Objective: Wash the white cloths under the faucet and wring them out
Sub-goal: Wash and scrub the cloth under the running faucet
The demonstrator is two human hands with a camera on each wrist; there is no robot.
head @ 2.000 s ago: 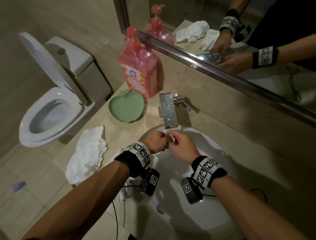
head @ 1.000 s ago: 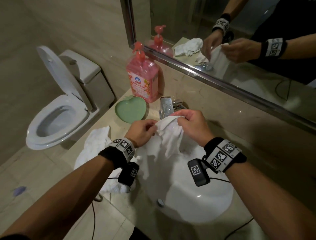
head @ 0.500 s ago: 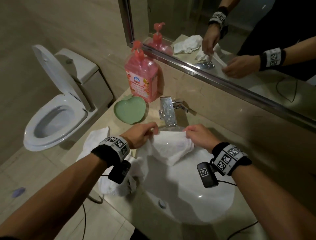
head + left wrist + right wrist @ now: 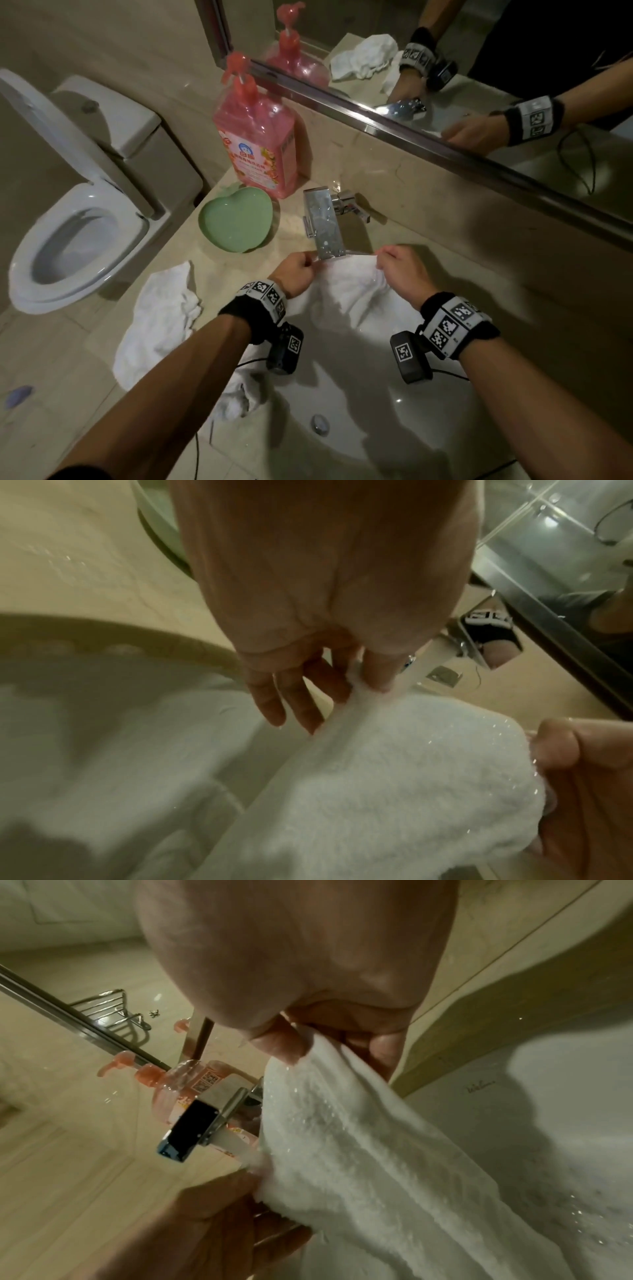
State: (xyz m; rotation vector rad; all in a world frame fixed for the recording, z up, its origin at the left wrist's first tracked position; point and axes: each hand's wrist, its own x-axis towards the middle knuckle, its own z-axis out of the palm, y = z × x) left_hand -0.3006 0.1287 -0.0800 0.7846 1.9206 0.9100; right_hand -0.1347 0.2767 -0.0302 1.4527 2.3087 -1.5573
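A wet white cloth (image 4: 352,286) is stretched between my two hands just under the chrome faucet (image 4: 323,226), over the white sink (image 4: 376,428). My left hand (image 4: 308,262) pinches its left top corner, right beside the spout. My right hand (image 4: 382,257) pinches the right top corner. In the left wrist view, thumb and forefinger clamp the cloth (image 4: 394,777) edge while the other fingers (image 4: 274,707) hang straight. In the right wrist view, water runs from the faucet (image 4: 195,1123) onto the cloth (image 4: 359,1150). A second white cloth (image 4: 161,315) lies crumpled on the counter to the left.
A pink soap pump bottle (image 4: 257,140) and a green heart-shaped dish (image 4: 236,222) stand on the counter left of the faucet. More white cloth (image 4: 236,397) droops over the sink's front left edge. A toilet (image 4: 75,240) with raised lid is at far left. A mirror (image 4: 445,68) backs the counter.
My hands, first bunched together at the spout, lifted the cloth up. They then moved apart and down, spreading it under the faucet.
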